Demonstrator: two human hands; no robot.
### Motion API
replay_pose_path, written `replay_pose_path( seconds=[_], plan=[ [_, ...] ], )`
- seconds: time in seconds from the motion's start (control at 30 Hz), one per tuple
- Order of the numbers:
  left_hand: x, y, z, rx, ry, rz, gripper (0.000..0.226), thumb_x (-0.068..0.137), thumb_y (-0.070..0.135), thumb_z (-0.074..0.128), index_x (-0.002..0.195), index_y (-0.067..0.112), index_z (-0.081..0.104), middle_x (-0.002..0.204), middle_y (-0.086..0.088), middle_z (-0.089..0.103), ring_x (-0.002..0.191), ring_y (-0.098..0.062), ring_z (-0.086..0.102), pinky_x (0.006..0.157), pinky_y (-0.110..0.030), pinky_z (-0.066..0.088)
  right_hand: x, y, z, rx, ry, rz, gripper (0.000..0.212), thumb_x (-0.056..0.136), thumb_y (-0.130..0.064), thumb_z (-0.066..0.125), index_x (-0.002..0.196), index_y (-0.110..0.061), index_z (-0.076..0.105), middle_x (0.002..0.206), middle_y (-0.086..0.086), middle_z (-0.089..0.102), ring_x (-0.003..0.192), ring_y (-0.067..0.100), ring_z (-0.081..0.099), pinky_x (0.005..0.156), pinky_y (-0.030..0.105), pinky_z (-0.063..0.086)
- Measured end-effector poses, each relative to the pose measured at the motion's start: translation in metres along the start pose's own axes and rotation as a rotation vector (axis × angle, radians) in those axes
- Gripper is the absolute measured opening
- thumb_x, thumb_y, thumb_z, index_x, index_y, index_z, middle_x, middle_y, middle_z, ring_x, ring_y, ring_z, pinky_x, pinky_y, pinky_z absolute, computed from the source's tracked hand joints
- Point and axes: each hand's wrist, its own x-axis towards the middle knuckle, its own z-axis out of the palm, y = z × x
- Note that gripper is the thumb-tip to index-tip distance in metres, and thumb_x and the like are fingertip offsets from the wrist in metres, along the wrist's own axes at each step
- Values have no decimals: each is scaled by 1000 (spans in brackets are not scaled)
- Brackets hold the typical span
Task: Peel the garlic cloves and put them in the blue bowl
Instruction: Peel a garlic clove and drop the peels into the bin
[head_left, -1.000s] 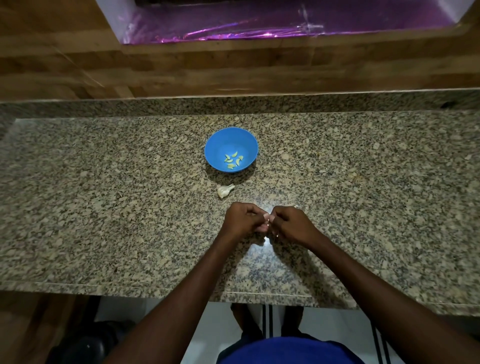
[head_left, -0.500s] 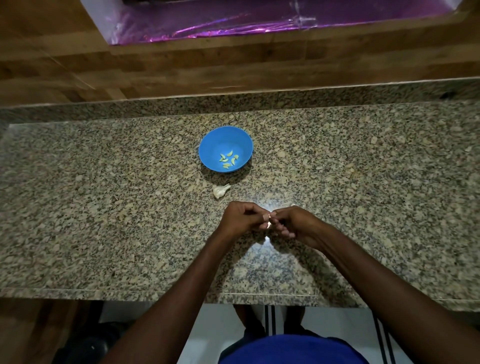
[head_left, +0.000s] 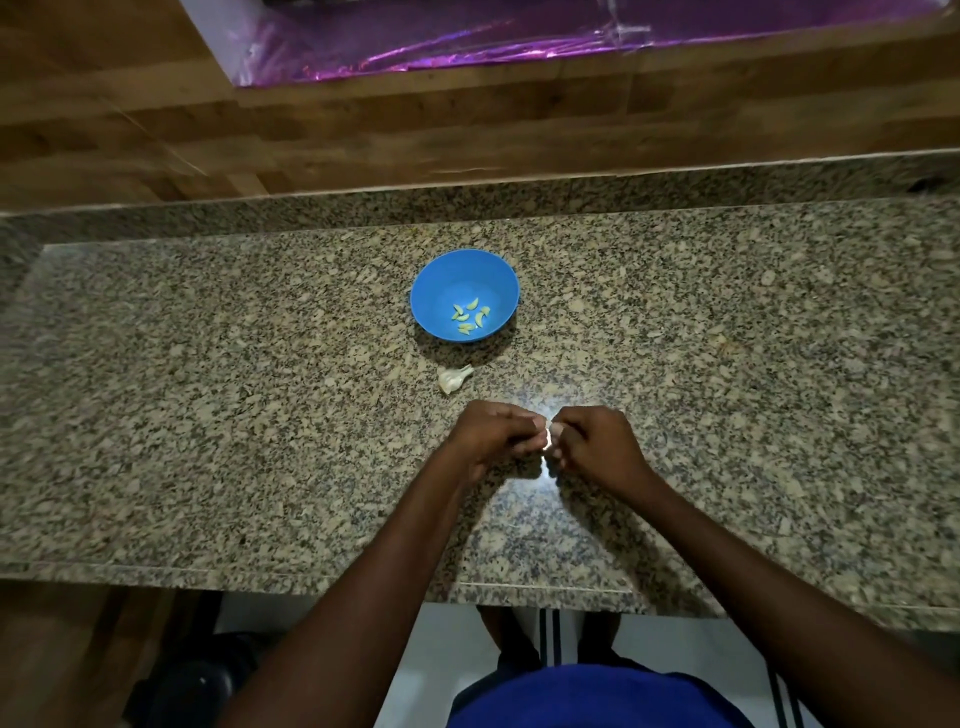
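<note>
Left hand (head_left: 492, 432) and right hand (head_left: 592, 441) meet at centre frame, both with fingers curled, pinching one small pale garlic clove (head_left: 549, 434) between the fingertips. Grip as half a second ago; the right wrist has turned slightly, knuckles more upward. Just above the hands lies the remaining garlic bulb piece (head_left: 453, 378), unmoved on the granite counter (head_left: 208, 415). Beyond it, the blue bowl (head_left: 431, 291) holds several peeled cloves (head_left: 470, 318), same count as far as visible. Purple foil (head_left: 467, 41) at top.
</note>
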Motion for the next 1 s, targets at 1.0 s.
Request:
replay_pose_path(
  seconds=[1.0],
  plan=[
    [-3, -29, -7, 74, 65, 117, 8, 89, 3, 72, 92, -4, 74, 81, -23, 73, 68, -28, 69, 64, -32, 62, -1, -1, -3, 416, 51, 413, 19, 87, -4, 73, 69, 0, 70, 56, 20, 65, 43, 25, 58, 49, 29, 49]
  ],
)
